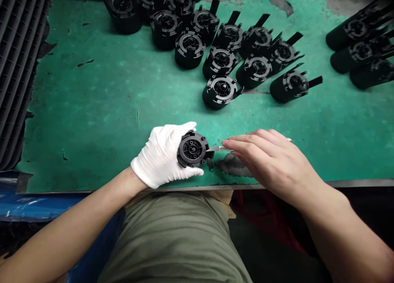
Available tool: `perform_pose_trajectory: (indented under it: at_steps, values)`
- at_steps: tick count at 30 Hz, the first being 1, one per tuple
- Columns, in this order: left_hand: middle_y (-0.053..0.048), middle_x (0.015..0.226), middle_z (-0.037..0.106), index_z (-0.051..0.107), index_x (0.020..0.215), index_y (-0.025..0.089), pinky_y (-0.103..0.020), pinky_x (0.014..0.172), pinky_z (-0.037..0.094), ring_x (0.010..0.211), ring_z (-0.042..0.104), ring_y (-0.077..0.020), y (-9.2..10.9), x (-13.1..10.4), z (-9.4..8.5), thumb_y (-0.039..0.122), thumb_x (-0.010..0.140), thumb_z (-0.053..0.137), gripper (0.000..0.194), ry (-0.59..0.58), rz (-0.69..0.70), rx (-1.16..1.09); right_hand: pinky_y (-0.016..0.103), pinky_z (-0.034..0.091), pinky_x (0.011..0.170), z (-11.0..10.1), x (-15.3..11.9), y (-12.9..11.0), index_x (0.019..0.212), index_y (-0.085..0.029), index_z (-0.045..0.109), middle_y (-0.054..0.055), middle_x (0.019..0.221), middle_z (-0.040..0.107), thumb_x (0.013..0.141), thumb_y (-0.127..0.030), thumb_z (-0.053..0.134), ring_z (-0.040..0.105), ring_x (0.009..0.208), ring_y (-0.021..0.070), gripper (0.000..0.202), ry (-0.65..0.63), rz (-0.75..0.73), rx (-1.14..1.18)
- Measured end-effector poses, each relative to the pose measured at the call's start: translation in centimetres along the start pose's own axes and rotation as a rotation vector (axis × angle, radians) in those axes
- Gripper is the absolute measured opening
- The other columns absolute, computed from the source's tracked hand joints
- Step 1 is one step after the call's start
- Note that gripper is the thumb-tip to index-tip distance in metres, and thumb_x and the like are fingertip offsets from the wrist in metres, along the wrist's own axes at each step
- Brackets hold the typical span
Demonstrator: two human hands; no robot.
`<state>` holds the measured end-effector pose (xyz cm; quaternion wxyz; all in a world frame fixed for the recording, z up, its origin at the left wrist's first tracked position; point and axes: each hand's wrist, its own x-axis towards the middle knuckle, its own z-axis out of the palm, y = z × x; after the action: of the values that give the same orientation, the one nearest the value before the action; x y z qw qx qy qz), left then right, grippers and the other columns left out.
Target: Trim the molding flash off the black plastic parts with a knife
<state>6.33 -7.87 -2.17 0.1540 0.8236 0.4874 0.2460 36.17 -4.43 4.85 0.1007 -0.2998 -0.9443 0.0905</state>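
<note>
A round black plastic part [193,149] is near the front edge of the green table, its ribbed end facing up. My left hand [168,153], in a white glove, wraps round its left side with thumb and fingers. From the right, my bare right hand [261,153] grips a slim knife [220,148] between its fingers. The pointed blade reaches the right rim of the black part. Most of the knife's handle is hidden under my right hand.
Several black cylindrical parts [189,49] stand in a group at the back middle of the green table [101,110]. More black cylinders [361,51] are at the far right. A black ribbed tray [18,61] lies along the left edge.
</note>
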Motion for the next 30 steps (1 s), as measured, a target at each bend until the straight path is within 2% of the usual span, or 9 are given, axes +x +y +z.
perform_pose_trajectory:
  at_steps: [3,9,15,20,30]
  values:
    - [-0.019,0.143,0.068,0.043,0.155,0.016,-0.051,0.105,0.049,0.123,0.069,-0.0407,0.0,0.1,0.1,0.089,0.074,0.076,0.114,-0.006,-0.016,-0.002,0.038,0.043,0.075,0.0,1.7,1.2,0.138,-0.025,0.063,0.007,0.125,0.078,0.110,-0.013,0.045,0.067,0.095,0.0220,0.035,-0.023,-0.100,-0.056]
    - [-0.019,0.140,0.069,0.045,0.154,0.015,-0.051,0.103,0.050,0.122,0.069,-0.0415,0.0,0.2,0.2,0.089,0.073,0.077,0.114,-0.016,-0.023,0.011,0.039,0.042,0.076,0.0,3.8,1.7,0.131,-0.026,0.068,0.005,0.118,0.079,0.110,-0.012,0.042,0.064,0.090,0.0200,0.036,-0.120,-0.191,-0.076]
    - [-0.020,0.141,0.069,0.044,0.153,0.014,-0.050,0.102,0.050,0.121,0.069,-0.0407,0.0,0.2,0.3,0.089,0.073,0.076,0.113,0.000,0.001,0.023,0.038,0.040,0.077,0.0,4.5,2.2,0.131,-0.024,0.067,0.006,0.116,0.078,0.111,-0.009,0.038,0.063,0.090,0.0186,0.038,-0.152,-0.267,-0.078]
    - [-0.019,0.139,0.070,0.044,0.152,0.015,-0.049,0.103,0.050,0.121,0.070,-0.0400,-0.2,0.1,0.3,0.090,0.074,0.074,0.112,0.005,0.004,0.028,0.037,0.036,0.076,0.1,4.9,2.4,0.132,-0.018,0.065,0.009,0.116,0.076,0.110,-0.008,0.040,0.061,0.091,0.0190,0.035,-0.132,-0.347,-0.099]
    - [-0.019,0.140,0.069,0.044,0.153,0.016,-0.049,0.104,0.050,0.123,0.069,-0.0399,-0.1,0.1,0.3,0.089,0.075,0.075,0.111,0.000,0.001,0.030,0.037,0.032,0.076,-0.1,5.0,2.2,0.127,-0.018,0.066,0.008,0.114,0.075,0.111,-0.009,0.039,0.058,0.090,0.0193,0.033,-0.118,-0.367,-0.128]
